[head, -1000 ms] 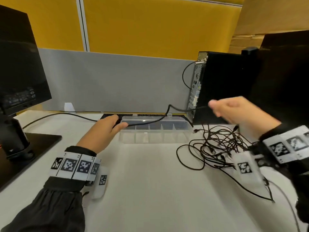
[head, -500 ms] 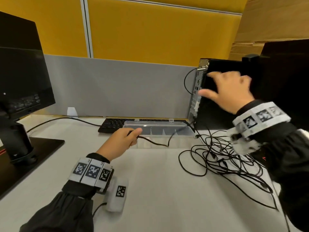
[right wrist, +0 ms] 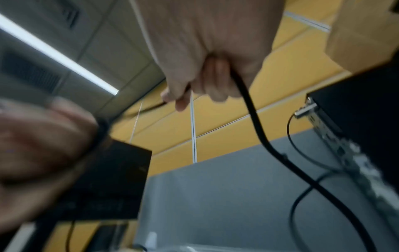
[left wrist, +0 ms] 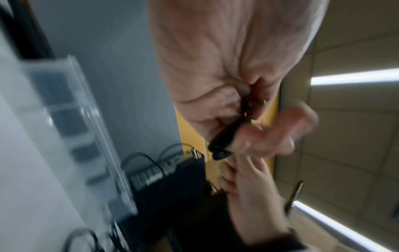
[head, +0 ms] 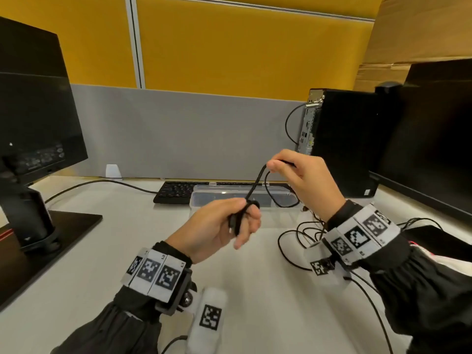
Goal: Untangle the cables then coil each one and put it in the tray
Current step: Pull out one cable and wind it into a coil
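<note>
Both hands now work above the white desk (head: 255, 290), winding a black cable (head: 255, 186) free of the tangle. The left hand (head: 217, 226), which half a second ago pinched the cable low by the tray, has risen and turned palm-up; its fingers clench a small coil of the cable wrapped round them, a plug end showing beneath. The right hand (head: 304, 180), which was open and lifted in front of the computer tower (head: 342, 141) half a second ago, has come back down and now pinches the same cable just above the left, a short taut run joining the two and a loose loop dropping over the tray.

Judged from this, coiling of the first cable is under way, with most of its length apparently still to gather.

The clear plastic compartment tray (head: 204, 198) sits at the back of the desk, just in front of a black keyboard (head: 176, 191); no cable appears coiled inside it yet, though the hanging loop crosses its rim. The remaining tangled cables (head: 293, 238) lie on the desk to the right, partly hidden behind the right wrist. A monitor on its stand (head: 33, 139) occupies the left. The trailing end may well snag in that pile as the winding goes on, and the wrist views are too blurred to show more.
</note>
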Motion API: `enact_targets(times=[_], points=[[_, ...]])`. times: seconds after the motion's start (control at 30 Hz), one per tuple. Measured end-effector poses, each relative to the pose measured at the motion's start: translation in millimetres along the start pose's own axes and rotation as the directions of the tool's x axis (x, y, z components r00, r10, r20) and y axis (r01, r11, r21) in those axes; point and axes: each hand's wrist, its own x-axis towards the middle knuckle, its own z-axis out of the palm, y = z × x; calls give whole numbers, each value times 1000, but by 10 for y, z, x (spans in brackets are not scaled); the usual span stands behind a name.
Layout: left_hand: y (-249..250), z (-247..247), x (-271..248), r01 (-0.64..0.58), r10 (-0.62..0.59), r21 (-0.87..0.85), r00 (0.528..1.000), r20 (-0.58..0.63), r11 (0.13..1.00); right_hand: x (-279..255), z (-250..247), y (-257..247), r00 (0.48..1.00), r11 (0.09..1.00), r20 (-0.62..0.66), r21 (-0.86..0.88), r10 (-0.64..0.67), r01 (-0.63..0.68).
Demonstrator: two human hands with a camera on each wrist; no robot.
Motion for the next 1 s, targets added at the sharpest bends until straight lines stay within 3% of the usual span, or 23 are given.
enact_targets(times=[0.07, 0.2, 0.3, 0.4, 0.53, 0.63, 0.7, 0.77, 0.83, 0.9, 1.0], points=[[0, 83, -14, -64, 69, -93, 997, 47, 994, -22, 39, 7, 1000, 990, 21, -142, -15, 18], [92, 86, 16, -245, 223, -290, 969, -106, 925, -215, 206, -7, 936, 898, 352, -412, -3, 157], [66, 67, 68, -347, 274, -258, 921, -278, 902, -360, 336, -170, 840, 877, 542, -399, -9, 267], [41, 71, 90, -386, 309, -151, 875, -374, 910, -329, 268, -352, 774, 882, 632, -384, 34, 275], [94, 24, 84, -457, 401, -33, 810, -428, 889, -80, 23, -400, 777, 983, 629, -155, 18, 102], [167, -69, 52, -534, 425, -48, 722, -545, 844, 76, -194, -236, 799, 991, 585, -69, 137, -119], [234, -226, 12, -572, 396, -59, 634, -664, 818, 96, -395, -69, 752, 966, 621, -40, 223, -254], [276, -353, -1, -552, 339, -66, 598, -726, 831, 83, -577, 87, 715, 937, 648, 5, 262, -348], [246, -365, 32, -402, 305, 24, 651, -696, 915, 89, -735, 177, 724, 945, 615, -120, 312, -305], [145, -302, 104, -186, 290, 231, 754, -590, 955, 152, -910, 214, 781, 934, 529, -301, 331, -193], [1, -294, 131, -9, 292, 568, 864, -410, 823, 329, -1230, 223, 867, 922, 408, -364, 285, -131]])
